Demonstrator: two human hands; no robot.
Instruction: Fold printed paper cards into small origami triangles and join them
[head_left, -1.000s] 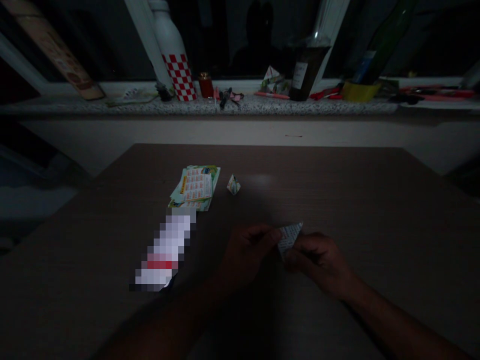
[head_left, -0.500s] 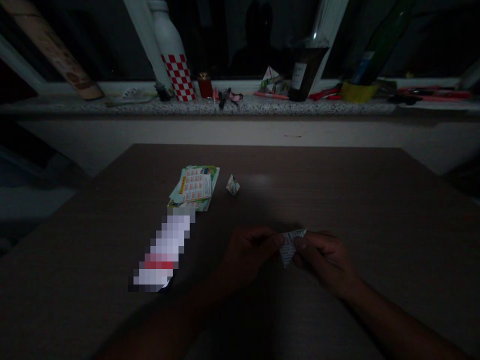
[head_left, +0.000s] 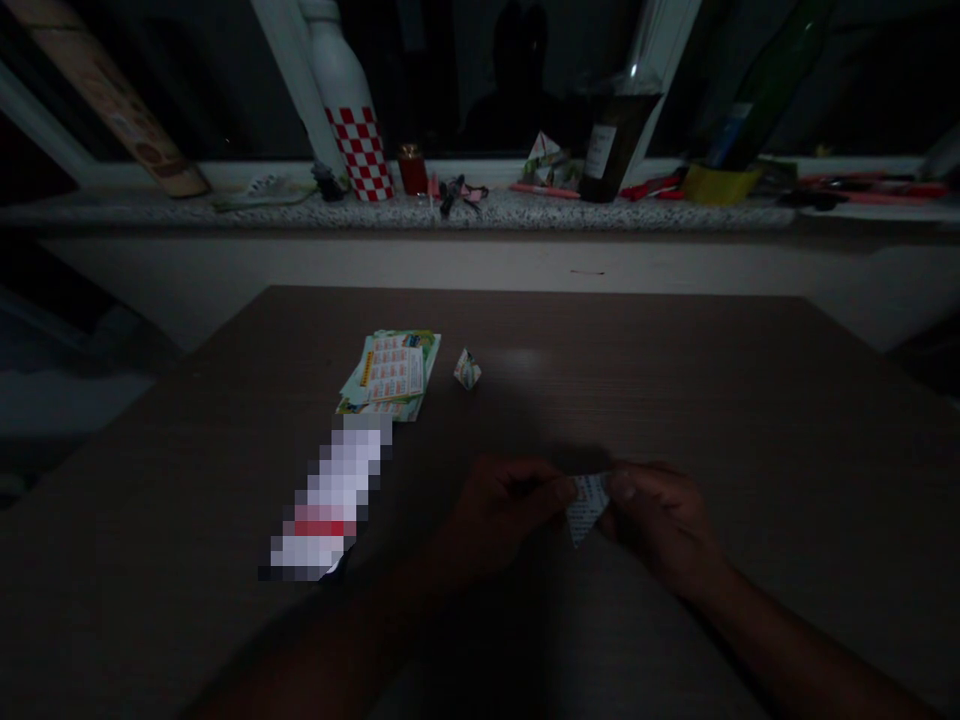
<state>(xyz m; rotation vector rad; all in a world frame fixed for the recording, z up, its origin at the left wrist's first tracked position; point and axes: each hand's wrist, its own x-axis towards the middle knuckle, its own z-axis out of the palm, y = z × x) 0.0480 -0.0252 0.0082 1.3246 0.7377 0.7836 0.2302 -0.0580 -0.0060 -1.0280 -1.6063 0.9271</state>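
Observation:
A small folded piece of printed paper (head_left: 586, 508), pointed at its lower end, is held between both hands above the table. My left hand (head_left: 510, 505) pinches its left corner between thumb and fingers. At the right corner, my right hand (head_left: 660, 515) is closed on the paper with its thumb on top. Farther back on the table sits a small folded paper shape (head_left: 467, 370). To its left lies a stack of printed green and white papers (head_left: 394, 370). Nearer to me is a lit, pixelated phone-like object (head_left: 330, 500).
The brown table (head_left: 675, 370) ends at a wall below a speckled windowsill (head_left: 510, 212). On the sill stand a red-and-white checkered bottle (head_left: 360, 140), a small red jar (head_left: 411, 170), a dark labelled bottle (head_left: 604, 150), a folded paper piece (head_left: 544, 160) and a yellow pot (head_left: 720, 185).
Both hands have shifted slightly right and nearer to me with the folded paper. The paper's top right point is now more covered by my right thumb.

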